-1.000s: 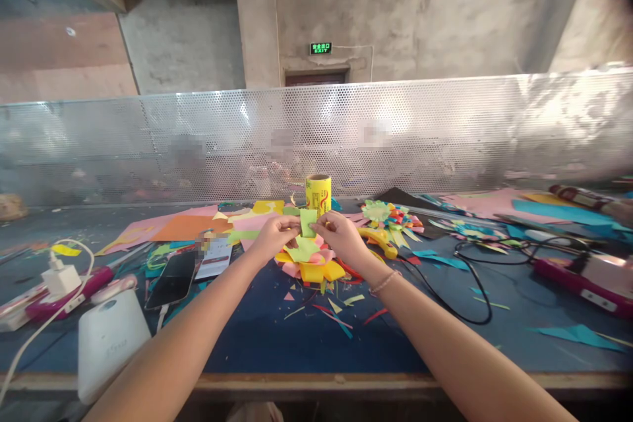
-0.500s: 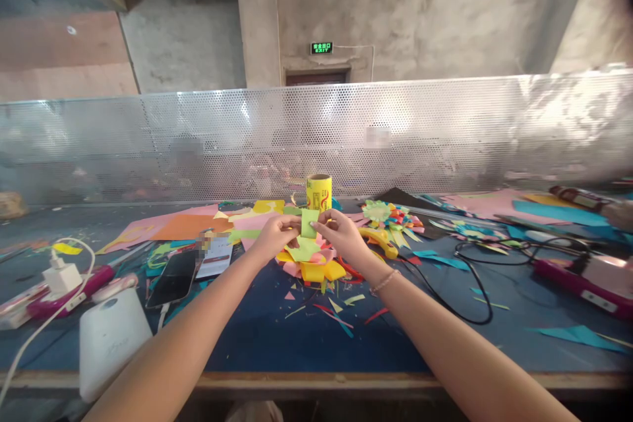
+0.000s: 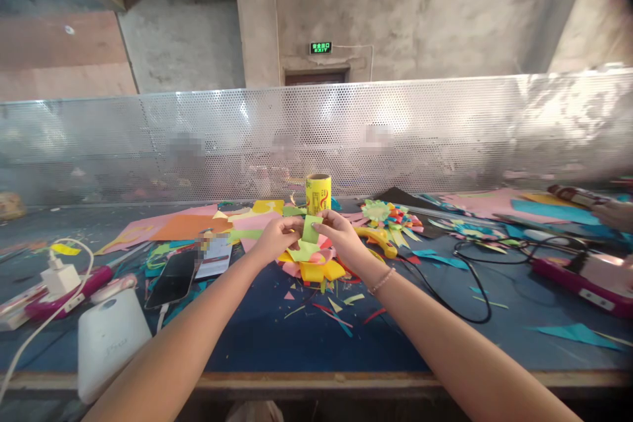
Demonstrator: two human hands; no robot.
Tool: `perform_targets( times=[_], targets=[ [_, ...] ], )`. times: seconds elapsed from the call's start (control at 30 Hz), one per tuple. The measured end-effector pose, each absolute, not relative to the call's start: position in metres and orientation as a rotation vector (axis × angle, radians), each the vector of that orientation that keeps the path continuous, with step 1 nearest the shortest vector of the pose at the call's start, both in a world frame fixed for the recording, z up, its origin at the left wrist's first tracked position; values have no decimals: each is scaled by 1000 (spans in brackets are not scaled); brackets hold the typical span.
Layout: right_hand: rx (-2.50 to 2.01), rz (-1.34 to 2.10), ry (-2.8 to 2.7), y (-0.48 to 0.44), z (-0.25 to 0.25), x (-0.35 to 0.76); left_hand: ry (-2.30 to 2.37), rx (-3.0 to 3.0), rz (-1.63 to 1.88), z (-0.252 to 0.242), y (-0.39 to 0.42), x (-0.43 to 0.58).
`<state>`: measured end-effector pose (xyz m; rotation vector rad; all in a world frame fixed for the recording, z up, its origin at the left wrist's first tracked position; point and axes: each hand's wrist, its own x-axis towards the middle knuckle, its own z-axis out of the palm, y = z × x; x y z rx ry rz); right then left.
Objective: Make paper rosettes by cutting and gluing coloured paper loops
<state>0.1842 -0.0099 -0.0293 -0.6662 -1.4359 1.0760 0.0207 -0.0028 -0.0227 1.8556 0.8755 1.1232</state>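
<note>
A small light-green paper strip (image 3: 311,229) stands upright between my two hands, above the paper pile. Its right edge is pinched between the thumb and fingers of my right hand (image 3: 342,237). My left hand (image 3: 277,237) has its fingers curled closed, with the fingertips on the strip's left edge. Just below lies a flower-like bundle of yellow paper loops (image 3: 316,271) with pink and green pieces in it. Behind my hands a yellow roll (image 3: 318,192) stands on end. Yellow-handled scissors (image 3: 380,241) lie right of my right hand, partly hidden.
Left are a phone (image 3: 172,277), a white power bank (image 3: 113,343) and a purple power strip (image 3: 74,295). Paper scraps and colored sheets (image 3: 185,227) spread around. A black cable (image 3: 477,290) loops at right. Another person's hand (image 3: 616,214) holds a dark roll (image 3: 576,196).
The green strip has tilted and come slightly lower between my fingers. At the far right, the other person's hand has moved a little left. My arms have hardly moved.
</note>
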Motion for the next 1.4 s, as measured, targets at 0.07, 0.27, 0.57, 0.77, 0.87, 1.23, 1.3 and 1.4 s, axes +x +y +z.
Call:
perform_targets(
  times=[0.07, 0.27, 0.57, 0.77, 0.87, 1.23, 1.3, 1.4],
  targets=[
    [-651, 1095, -1417, -10, -30, 184, 872, 1863, 1123, -22, -4, 21],
    [-602, 1127, -1414, -7, -34, 184, 859, 1898, 1099, -19, -7, 22],
    [-625, 1113, -1391, -6, -35, 184, 867, 1837, 1118, -23, -6, 22],
    [-606, 1123, -1320, -6, -34, 184, 805, 1811, 1169, -19, -13, 20],
    [-600, 1142, -1292, -8, -32, 183, 813, 1894, 1171, -20, -16, 21],
    [-560, 1167, -1290, -9, -32, 182, 940, 1954, 1200, -21, -16, 24],
    [-546, 1183, -1287, -10, -32, 182, 933, 1958, 1197, -21, -16, 24],
    [-548, 1184, -1288, -11, -30, 182, 921, 1979, 1189, -21, -16, 25]
  ],
)
